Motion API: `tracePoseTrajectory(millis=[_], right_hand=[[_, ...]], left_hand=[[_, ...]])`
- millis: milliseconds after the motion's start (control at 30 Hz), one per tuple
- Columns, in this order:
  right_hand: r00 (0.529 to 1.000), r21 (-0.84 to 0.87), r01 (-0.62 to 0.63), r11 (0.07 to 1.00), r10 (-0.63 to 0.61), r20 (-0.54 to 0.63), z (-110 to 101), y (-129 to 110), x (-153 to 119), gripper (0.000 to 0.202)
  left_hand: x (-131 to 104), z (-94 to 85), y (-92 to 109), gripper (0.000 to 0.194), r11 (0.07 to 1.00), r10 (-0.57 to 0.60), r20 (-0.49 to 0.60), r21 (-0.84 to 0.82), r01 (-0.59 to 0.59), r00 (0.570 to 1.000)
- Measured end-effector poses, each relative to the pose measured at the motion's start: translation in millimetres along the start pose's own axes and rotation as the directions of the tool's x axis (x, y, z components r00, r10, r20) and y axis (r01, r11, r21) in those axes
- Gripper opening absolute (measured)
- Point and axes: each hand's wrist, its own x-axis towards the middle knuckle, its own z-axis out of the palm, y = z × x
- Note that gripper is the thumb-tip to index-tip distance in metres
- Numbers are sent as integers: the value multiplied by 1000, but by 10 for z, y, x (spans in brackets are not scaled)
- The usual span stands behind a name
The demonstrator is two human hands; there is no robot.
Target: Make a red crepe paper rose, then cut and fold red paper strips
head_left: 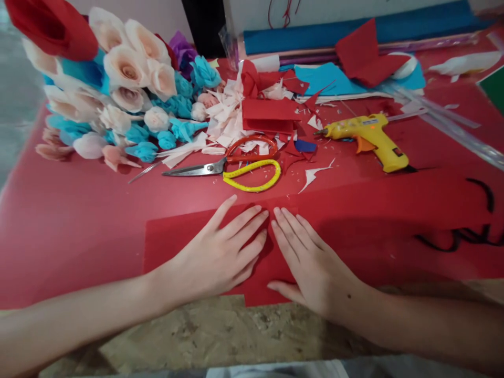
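A long sheet of red paper (169, 239) lies along the front of the red table, and part of it hangs over the near edge. My left hand (224, 252) rests on it palm down, with its fingers stretched and slightly spread. Close by, my right hand (311, 257) is also pressed flat on the red paper, fingers straight and thumb apart. The two sets of fingertips almost meet at the paper's far edge. Neither hand grips anything. Just beyond my fingers are scissors (214, 168) with one red and one yellow handle.
A yellow hot glue gun (368, 136) lies at the right. Paper flowers (128, 68) crowd the back left. Paper scraps (226, 113) and a folded red paper (270, 113) are in the middle. Clear glue sticks (452, 123) and a blue roll (354, 26) lie behind.
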Motion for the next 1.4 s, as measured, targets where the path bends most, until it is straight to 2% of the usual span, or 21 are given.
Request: tracePoseTrajectory(millis=[300, 500, 667, 833, 967, 1033, 1167, 1300, 1400], right_hand=[[998, 67, -59, 996, 60, 0, 3, -1, -41, 103], [998, 72, -59, 996, 61, -26, 36, 8, -33, 106], [998, 88, -63, 994, 64, -6, 30, 16, -32, 105], [996, 100, -80, 992, 76, 41, 17, 10, -46, 105], [995, 92, -91, 992, 87, 47, 21, 3, -46, 105], [996, 86, -87, 992, 85, 32, 30, 4, -45, 106], [997, 64, -61, 996, 64, -34, 47, 0, -43, 105], [994, 39, -71, 997, 74, -80, 53, -12, -39, 107], [995, 34, -71, 997, 73, -65, 44, -5, -41, 106]], left_hand=[[28, -57, 13, 39, 1000, 12, 15, 4, -12, 1000], [78, 7, 26, 62, 997, 8, 71, -80, -2, 997], [-25, 44, -26, 78, 998, -48, 78, -32, 50, 996], [-247, -48, -77, 76, 987, -153, 77, 57, 149, 985], [-245, -168, -62, 61, 962, -249, 8, 118, 246, 969], [-164, -176, -19, 52, 969, -220, -30, 109, 222, 975], [8, -39, 109, 50, 998, -63, -11, 11, 63, 998], [65, 118, 160, 58, 996, -60, 7, -69, 60, 998], [35, 139, 130, 59, 991, -63, 32, -119, 67, 997]])
